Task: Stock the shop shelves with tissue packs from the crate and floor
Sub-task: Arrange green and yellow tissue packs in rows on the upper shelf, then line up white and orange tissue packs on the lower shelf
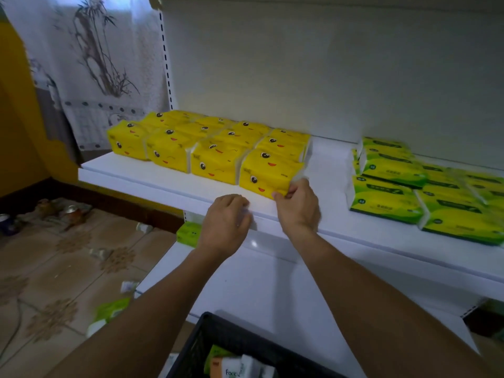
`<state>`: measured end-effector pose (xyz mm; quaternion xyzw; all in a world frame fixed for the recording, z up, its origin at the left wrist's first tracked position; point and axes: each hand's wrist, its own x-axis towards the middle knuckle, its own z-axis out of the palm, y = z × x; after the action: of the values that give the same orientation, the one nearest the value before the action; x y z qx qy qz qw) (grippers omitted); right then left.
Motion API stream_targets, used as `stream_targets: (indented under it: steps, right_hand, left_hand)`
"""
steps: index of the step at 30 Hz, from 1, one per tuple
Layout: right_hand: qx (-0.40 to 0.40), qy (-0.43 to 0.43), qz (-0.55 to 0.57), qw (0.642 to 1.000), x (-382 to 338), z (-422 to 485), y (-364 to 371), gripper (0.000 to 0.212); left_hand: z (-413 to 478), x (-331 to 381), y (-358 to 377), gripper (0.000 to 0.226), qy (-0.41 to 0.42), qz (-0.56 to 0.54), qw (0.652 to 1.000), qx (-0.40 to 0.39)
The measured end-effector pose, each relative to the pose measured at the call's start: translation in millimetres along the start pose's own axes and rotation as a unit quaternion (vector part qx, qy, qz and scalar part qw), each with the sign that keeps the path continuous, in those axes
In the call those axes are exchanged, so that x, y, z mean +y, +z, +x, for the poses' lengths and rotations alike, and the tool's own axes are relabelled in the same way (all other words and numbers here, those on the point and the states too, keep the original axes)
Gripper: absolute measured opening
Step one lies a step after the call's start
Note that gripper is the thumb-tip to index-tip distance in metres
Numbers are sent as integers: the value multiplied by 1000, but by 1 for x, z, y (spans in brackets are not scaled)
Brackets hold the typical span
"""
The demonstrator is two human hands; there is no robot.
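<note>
Several yellow tissue packs with cartoon faces stand in rows on the white shelf (pixel 169 181). My right hand (pixel 298 205) pinches the lower right corner of the front right yellow pack (pixel 268 171). Beside it, my left hand (pixel 226 222) has its fingers curled and holds nothing, resting at the shelf's front edge. Green tissue packs (pixel 387 200) lie stacked at the right end of the same shelf. A black crate (pixel 218 336) at the bottom of the view holds a few packs (pixel 234 368). On the tiled floor lies a green pack (pixel 109 312).
A lower white shelf (pixel 245 290) juts out under my arms, with a green pack (pixel 188 233) at its back left. Cans and small litter (pixel 71 214) lie on the floor by a yellow wall. Bare shelf space lies between the yellow and green packs.
</note>
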<state>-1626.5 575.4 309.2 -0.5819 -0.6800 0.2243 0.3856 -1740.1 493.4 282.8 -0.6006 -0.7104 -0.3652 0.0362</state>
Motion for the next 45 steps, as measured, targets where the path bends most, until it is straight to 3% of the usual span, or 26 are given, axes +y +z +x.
stream_targets:
  steps: [3,8,14,23,28,36,41,45]
  right_hand:
    - [-23,-20,28,999,5,-2,-3,20]
    - [-61,7,119,991,9,-26,-26,48]
    - [-95,-21,87,991,38,-123,-66,51]
    - [-177,36,97,979,145,-184,-91,57]
    - [-245,82,67,964,241,-193,-38,54]
    - [-369,89,33,925,312,-174,89,56]
    - [-457,45,-3,888,318,-183,122,53]
    - [-518,-31,-26,854,326,-175,142,53]
  left_hand:
    - [-16,5,-15,36,10,0,999,-43]
    - [-55,10,-47,40,-16,23,997,-73]
    - [-125,25,-72,35,-77,12,993,-87]
    - [-205,57,9,32,-99,-20,975,-195]
    - [-238,21,106,44,-174,-65,946,-267]
    - [-263,-55,204,49,-268,-53,921,-278]
    - [-278,-75,214,38,-326,-37,905,-270]
    - [-296,-86,232,44,-383,-5,897,-218]
